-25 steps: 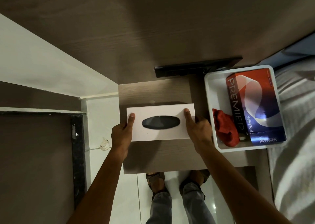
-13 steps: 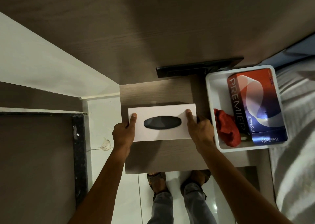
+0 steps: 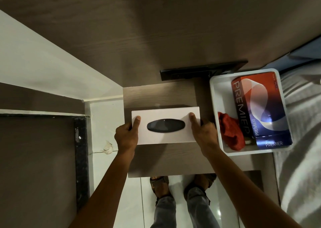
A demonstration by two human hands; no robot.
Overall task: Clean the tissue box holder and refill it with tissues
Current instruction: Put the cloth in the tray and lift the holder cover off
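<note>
Now, head view, looking down. My left hand (image 3: 126, 137) grips the left end of the white tissue box holder (image 3: 165, 127): thumb lying on top, the other fingers wrapped round the side, out of sight. My right hand (image 3: 204, 134) grips the right end likewise, thumb on the lid, fingers curled over the far edge. Holder sits level over the small wooden table (image 3: 166, 160), dark oval slot facing up; whether it touches the wood I cannot tell. Just right of it, a white tray (image 3: 214, 95) holds a Premier tissue box (image 3: 260, 106) and a red cloth (image 3: 230, 132), the cloth beside the box.
</note>
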